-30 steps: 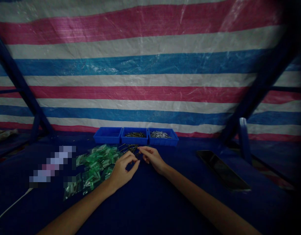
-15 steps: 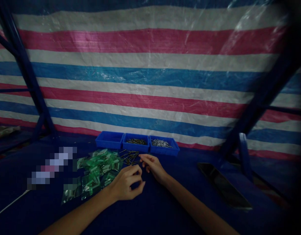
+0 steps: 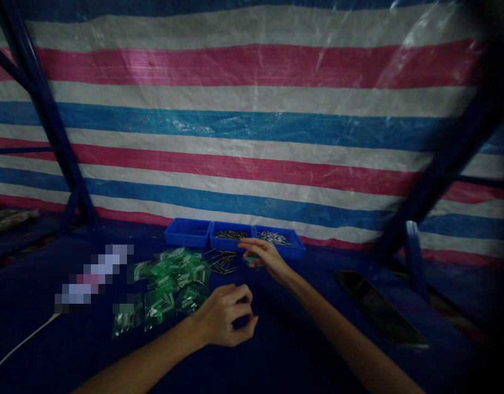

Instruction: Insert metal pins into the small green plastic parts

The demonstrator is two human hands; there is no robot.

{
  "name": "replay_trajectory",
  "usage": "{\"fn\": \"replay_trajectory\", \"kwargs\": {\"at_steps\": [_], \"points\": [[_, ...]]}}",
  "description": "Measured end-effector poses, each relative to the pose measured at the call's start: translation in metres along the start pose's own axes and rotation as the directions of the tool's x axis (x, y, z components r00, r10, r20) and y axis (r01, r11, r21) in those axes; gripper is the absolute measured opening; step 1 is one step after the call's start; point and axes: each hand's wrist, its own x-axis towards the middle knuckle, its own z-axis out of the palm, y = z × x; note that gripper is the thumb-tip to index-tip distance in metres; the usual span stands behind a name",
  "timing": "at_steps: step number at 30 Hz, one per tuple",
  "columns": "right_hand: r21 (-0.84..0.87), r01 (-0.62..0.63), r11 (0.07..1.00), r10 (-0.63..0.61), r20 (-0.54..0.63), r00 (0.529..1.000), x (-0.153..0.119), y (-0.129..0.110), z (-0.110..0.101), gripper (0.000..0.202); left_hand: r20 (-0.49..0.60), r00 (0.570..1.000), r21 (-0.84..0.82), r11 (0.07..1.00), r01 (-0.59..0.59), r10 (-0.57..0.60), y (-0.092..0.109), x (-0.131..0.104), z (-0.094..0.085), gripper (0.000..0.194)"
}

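Note:
Low over the blue tabletop, my left hand (image 3: 231,316) has its fingers curled in and the thumb close beneath them; whatever lies inside is hidden. Further forward, my right hand (image 3: 270,258) reaches toward the blue bins with its fingers stretched out and apart. Just under those fingers shows a small greenish clear plastic piece (image 3: 252,262); I cannot tell if the hand touches it. Left of my right hand lies a loose pile of thin dark metal pins or screws (image 3: 222,261). Small green-printed clear bags (image 3: 173,276) are heaped to the left, several with pieces inside.
Three blue bins stand in a row: a left bin (image 3: 188,233), a middle bin (image 3: 212,241) with brassy pieces and a right bin (image 3: 295,251) with silvery ones. A dark phone-like slab (image 3: 381,309) lies right. Blue frame posts (image 3: 57,126) flank a striped sheet (image 3: 252,137).
My right hand has moved forward from beside the pin pile toward the bins, its fingers spreading. My left hand has shifted slightly right and nearer to me. The whole view has shifted slightly.

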Motion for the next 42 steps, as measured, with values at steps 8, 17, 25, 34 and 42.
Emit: {"fn": "replay_trajectory", "kwargs": {"at_steps": [8, 17, 25, 34, 42], "points": [[-0.609, 0.223, 0.761, -0.214, 0.088, 0.973, -0.008, 0.028, -0.003, 0.023, 0.04, 0.995, 0.096, 0.991, 0.091, -0.096, -0.002, 0.002, -0.001, 0.021], [-0.855, 0.367, 0.367, -0.389, 0.217, 0.895, -0.025, 0.036, 0.009, 0.017, -0.101, 0.878, 0.345, 0.811, 0.472, -0.468, -0.037, 0.0, -0.004, 0.017], [-0.858, 0.371, 0.356, -0.387, 0.226, 0.894, -0.027, 0.037, 0.009, 0.017, -0.072, 0.861, 0.376, 0.786, 0.491, -0.503, -0.044, -0.005, -0.003, 0.015], [-0.827, 0.438, 0.352, -0.382, 0.3, 0.874, -0.029, 0.036, 0.01, 0.026, -0.068, 0.851, 0.331, 0.793, 0.511, -0.52, -0.045, -0.005, -0.001, 0.014], [-0.837, 0.452, 0.309, -0.364, 0.335, 0.869, -0.029, 0.036, 0.01, 0.025, -0.092, 0.83, 0.254, 0.793, 0.554, -0.55, -0.047, -0.006, 0.001, 0.013]]}}
